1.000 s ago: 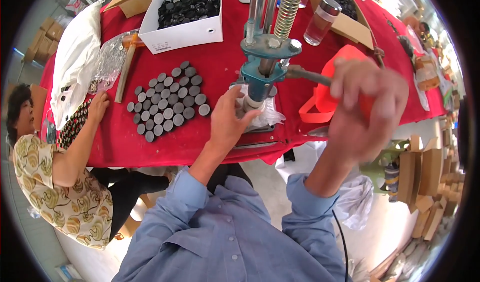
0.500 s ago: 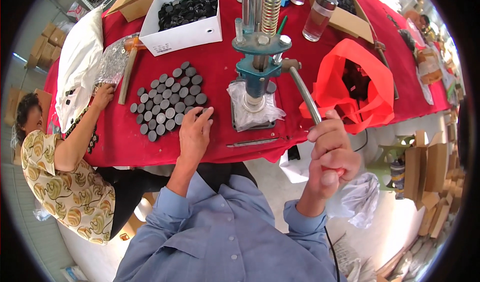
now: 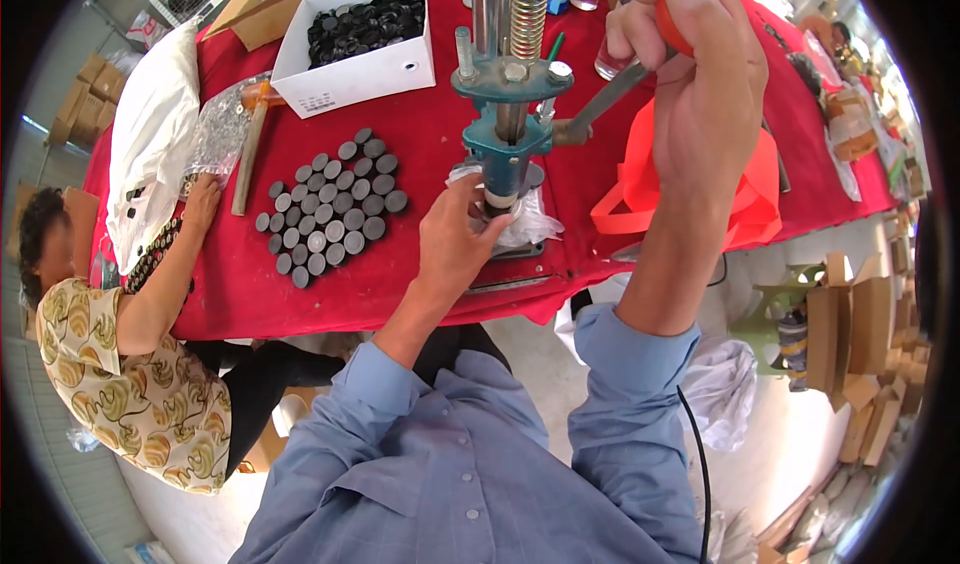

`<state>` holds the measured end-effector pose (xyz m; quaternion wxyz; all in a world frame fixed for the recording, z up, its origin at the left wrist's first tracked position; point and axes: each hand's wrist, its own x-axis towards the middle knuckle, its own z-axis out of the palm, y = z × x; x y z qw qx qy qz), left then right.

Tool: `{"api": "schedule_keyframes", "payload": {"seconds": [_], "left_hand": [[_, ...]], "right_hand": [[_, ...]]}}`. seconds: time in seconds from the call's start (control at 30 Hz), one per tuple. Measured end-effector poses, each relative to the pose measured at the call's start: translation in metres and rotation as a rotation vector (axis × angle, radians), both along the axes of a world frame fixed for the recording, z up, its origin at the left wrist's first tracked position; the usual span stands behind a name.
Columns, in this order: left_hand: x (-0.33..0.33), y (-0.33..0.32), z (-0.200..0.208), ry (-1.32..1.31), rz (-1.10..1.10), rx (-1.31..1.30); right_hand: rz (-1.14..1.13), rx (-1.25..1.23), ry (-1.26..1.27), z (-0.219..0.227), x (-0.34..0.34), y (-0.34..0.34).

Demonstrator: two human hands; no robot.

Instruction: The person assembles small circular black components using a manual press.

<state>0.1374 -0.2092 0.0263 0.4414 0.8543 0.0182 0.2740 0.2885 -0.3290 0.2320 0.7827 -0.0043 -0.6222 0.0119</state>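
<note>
A teal hand press [image 3: 508, 144] with steel posts and a spring stands on the table, clear plastic film [image 3: 535, 222] around its base. My left hand [image 3: 452, 232] is at the foot of the ram, fingers and thumb curled in under it; whatever they pinch is hidden. My right hand [image 3: 705, 74] is raised high at the right, wrapped round the red knob of the press's metal lever [image 3: 612, 92]. Left of the press, several round black caps [image 3: 335, 204] lie spread on the red cloth.
Behind the caps is a white box [image 3: 352, 92] full of black pieces. A hammer [image 3: 250, 154] lies beside a clear bag, near a white sack [image 3: 150, 154]. At the left, a person [image 3: 130, 364] works. A red bag [image 3: 625, 189] sits right of the press.
My left hand has gone from the edge of the caps rightward to the press's foot. My right hand has swung the lever up and away from me.
</note>
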Motion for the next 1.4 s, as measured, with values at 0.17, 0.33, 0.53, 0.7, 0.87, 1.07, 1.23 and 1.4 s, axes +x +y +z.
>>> {"api": "schedule_keyframes", "payload": {"seconds": [0.17,0.33,0.53,0.7,0.87,1.07,1.23,1.4], "left_hand": [[0.003,-0.002,0.006,0.007,0.036,-0.077],[-0.004,0.017,0.003,-0.083,0.063,0.073],[-0.033,0.078,-0.012,0.121,0.395,0.630],[-0.044,0.087,-0.019,0.152,0.407,0.619],[-0.041,0.079,-0.023,0.027,0.303,0.632],[-0.034,0.048,-0.036,-0.065,0.140,0.302],[-0.034,0.046,-0.023,-0.028,0.173,0.110],[-0.022,0.018,0.004,-0.022,0.120,0.064]], "right_hand": [[-0.930,-0.639,0.317,0.006,-0.052,-0.036],[-0.956,-0.532,0.303,-0.013,-0.088,-0.046],[-1.087,-0.492,0.146,-0.074,-0.136,-0.074],[-1.261,-0.513,0.282,-0.104,-0.164,-0.078],[-1.208,-0.540,0.176,-0.092,-0.149,-0.081],[-1.064,-0.420,0.209,-0.040,-0.110,-0.058],[-1.001,-0.476,0.298,-0.003,-0.066,-0.036],[-0.969,-0.623,0.373,0.017,-0.040,-0.023]]}}
